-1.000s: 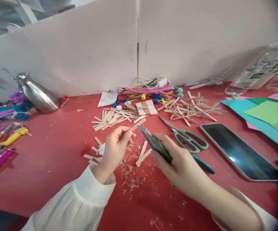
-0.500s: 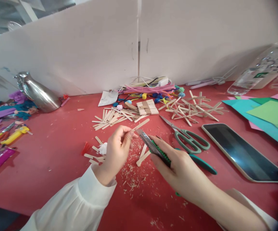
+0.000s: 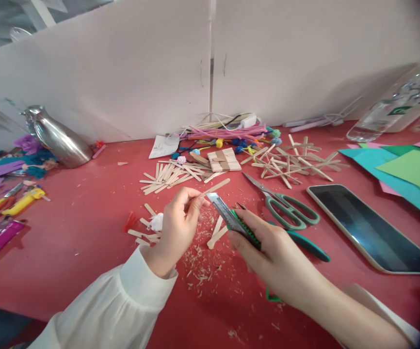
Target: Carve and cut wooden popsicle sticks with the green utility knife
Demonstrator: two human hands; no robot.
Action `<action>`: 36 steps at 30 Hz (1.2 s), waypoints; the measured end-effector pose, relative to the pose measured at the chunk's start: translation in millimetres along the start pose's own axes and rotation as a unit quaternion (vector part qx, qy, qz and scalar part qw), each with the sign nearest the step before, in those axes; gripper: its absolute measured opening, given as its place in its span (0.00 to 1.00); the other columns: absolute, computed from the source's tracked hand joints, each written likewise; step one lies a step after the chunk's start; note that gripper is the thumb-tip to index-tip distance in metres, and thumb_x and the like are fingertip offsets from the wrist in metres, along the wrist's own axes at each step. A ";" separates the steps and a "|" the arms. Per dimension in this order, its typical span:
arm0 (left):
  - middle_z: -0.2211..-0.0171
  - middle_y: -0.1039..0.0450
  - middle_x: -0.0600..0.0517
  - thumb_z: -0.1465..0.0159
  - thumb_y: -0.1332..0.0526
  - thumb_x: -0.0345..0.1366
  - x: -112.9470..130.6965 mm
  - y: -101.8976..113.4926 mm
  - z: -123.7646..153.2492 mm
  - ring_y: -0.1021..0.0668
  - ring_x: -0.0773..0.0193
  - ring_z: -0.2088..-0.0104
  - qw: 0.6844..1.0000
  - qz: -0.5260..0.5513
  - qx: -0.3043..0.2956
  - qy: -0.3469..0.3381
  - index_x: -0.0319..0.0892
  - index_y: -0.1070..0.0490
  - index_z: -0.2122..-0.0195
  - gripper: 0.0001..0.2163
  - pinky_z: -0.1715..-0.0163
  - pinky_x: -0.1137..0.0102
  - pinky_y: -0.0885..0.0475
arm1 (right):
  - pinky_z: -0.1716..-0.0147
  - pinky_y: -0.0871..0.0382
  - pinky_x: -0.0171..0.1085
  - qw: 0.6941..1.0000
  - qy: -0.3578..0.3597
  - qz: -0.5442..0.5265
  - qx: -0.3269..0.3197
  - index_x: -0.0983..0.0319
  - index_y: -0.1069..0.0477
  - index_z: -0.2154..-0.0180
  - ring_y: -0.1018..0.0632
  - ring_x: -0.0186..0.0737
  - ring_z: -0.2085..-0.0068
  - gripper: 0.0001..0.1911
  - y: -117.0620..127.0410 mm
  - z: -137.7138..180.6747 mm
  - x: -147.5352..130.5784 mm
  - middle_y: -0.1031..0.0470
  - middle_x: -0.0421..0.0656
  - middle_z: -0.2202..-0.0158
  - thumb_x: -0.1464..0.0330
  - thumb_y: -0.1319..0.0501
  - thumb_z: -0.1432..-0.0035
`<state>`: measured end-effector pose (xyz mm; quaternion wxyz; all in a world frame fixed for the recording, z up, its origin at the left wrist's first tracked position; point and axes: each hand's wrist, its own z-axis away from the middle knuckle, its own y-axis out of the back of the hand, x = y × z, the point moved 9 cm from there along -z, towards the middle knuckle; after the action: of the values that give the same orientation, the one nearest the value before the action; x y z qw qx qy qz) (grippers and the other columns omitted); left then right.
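We are pinching a craft stick (image 3: 215, 186) between the fingertips of our left hand (image 3: 179, 225), its free end pointing up and to the right. Our right hand (image 3: 271, 252) is gripping a green utility knife (image 3: 232, 219), and its blade tip is sitting just beside the stick, close to our left fingers. Wood shavings (image 3: 202, 264) are lying on the red table (image 3: 79, 228) beneath both hands. Green scissors (image 3: 286, 208) are resting just right of the knife, with a phone (image 3: 372, 228) lying face up beyond them. A loose pile of sticks (image 3: 169, 175) is lying farther back, near pink pipe cleaners (image 3: 228, 133).
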<state>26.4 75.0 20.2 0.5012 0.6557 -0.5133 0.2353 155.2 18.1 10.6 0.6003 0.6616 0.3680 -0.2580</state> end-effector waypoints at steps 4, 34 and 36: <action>0.72 0.28 0.53 0.36 0.49 0.37 -1.8 -1.8 0.4 0.32 0.72 0.81 1.000 0.019 -0.004 0.002 0.42 0.37 0.69 0.07 0.80 0.76 0.36 | 0.85 0.43 0.31 1.000 -0.021 -0.020 -0.012 0.58 0.43 0.69 0.36 0.31 0.84 0.05 -4.0 1.3 3.9 0.39 0.34 0.82 0.65 0.52 0.42; 0.83 0.38 0.59 0.36 0.48 0.40 -11.2 -11.6 4.7 0.33 0.72 0.82 0.996 0.062 -0.009 0.061 0.42 0.38 0.69 0.08 0.80 0.77 0.38 | 0.88 0.44 0.28 0.955 -0.166 -0.230 -0.081 0.58 0.48 0.75 0.37 0.26 0.88 0.13 -27.0 6.8 16.8 0.43 0.29 0.85 0.60 0.51 0.43; 0.81 0.36 0.57 0.36 0.48 0.40 -11.5 -11.5 4.5 0.33 0.72 0.81 0.995 0.075 -0.008 0.061 0.42 0.38 0.69 0.08 0.80 0.77 0.38 | 0.87 0.43 0.29 0.979 -0.118 -0.154 -0.056 0.57 0.49 0.75 0.36 0.28 0.87 0.12 -19.5 4.8 14.9 0.44 0.29 0.85 0.60 0.51 0.42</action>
<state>31.7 75.7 4.2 0.5179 0.5954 -0.5316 0.3077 149.0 16.2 -13.6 0.6283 0.5274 0.4063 -0.4025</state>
